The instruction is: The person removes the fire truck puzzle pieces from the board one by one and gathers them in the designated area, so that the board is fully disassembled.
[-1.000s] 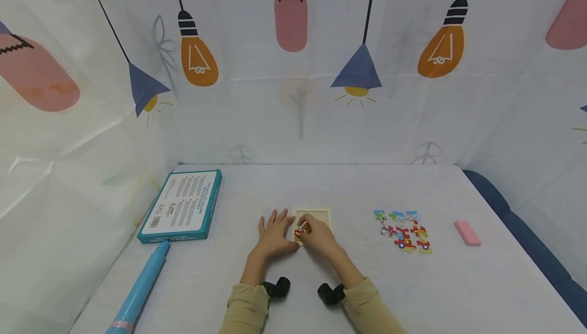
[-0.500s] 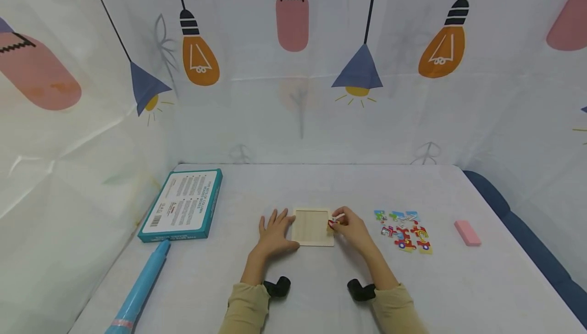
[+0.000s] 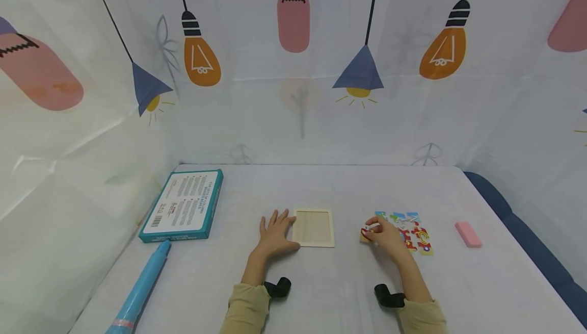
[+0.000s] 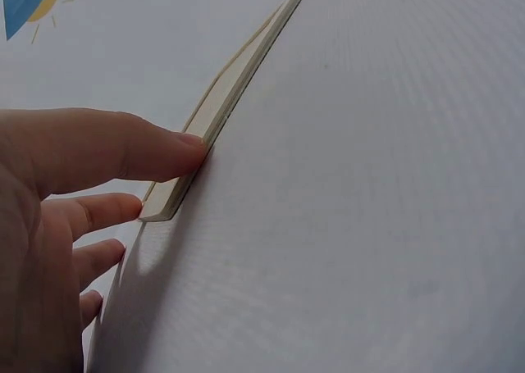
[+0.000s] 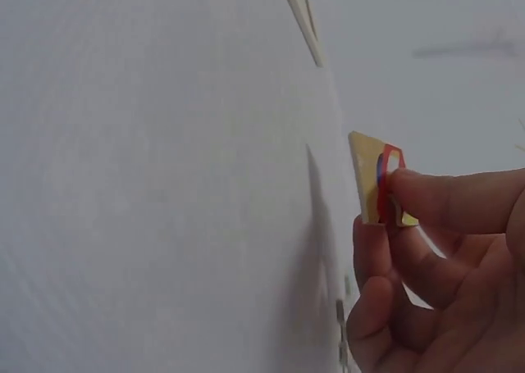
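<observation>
A shallow wooden puzzle tray (image 3: 314, 228) lies on the table with no pieces in it. My left hand (image 3: 275, 234) rests at its left side, fingers spread; in the left wrist view the thumb (image 4: 176, 152) presses on the tray's edge. To the tray's right, my right hand (image 3: 389, 239) pinches a puzzle piece (image 5: 373, 176) between thumb and fingers. That piece is yellow with red and blue print and is held above the table in the right wrist view. Several joined or closely laid puzzle pieces (image 3: 421, 233) lie beside the right hand, which partly covers them.
A teal-edged box (image 3: 183, 204) lies at the left, with a long light-blue tube (image 3: 142, 285) in front of it. A pink block (image 3: 468, 234) sits at the right. Dark blue padding (image 3: 527, 237) runs along the table's right side.
My right hand has lifted the puzzle piece out of the tray and carried it right, to the other pieces. The left hand has stayed at the tray.
</observation>
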The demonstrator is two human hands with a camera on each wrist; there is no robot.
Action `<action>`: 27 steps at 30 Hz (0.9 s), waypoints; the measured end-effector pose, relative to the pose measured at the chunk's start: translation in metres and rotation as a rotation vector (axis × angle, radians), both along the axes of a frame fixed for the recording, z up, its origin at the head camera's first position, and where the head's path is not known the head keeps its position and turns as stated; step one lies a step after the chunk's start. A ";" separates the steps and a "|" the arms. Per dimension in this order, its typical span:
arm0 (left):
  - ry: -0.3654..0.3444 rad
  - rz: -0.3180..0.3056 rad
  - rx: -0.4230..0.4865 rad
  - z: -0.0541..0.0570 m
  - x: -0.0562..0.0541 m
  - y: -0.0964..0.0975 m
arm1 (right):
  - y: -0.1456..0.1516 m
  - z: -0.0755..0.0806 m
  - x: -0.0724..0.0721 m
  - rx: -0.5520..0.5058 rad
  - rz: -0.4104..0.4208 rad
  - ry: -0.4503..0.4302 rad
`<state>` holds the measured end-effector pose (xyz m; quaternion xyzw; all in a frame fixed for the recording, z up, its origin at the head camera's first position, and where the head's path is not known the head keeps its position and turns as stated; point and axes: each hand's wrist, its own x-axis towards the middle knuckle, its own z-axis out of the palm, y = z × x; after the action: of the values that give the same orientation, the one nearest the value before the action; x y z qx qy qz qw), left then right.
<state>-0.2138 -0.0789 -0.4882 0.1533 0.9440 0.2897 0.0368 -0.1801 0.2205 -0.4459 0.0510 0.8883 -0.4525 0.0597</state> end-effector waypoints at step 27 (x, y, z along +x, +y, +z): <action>0.006 0.000 -0.001 0.002 0.000 -0.001 | 0.027 -0.006 0.005 0.335 -0.071 -0.053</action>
<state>-0.2139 -0.0795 -0.4864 0.1541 0.9443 0.2888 0.0340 -0.1748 0.2472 -0.4519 0.1034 0.9471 -0.2982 0.0577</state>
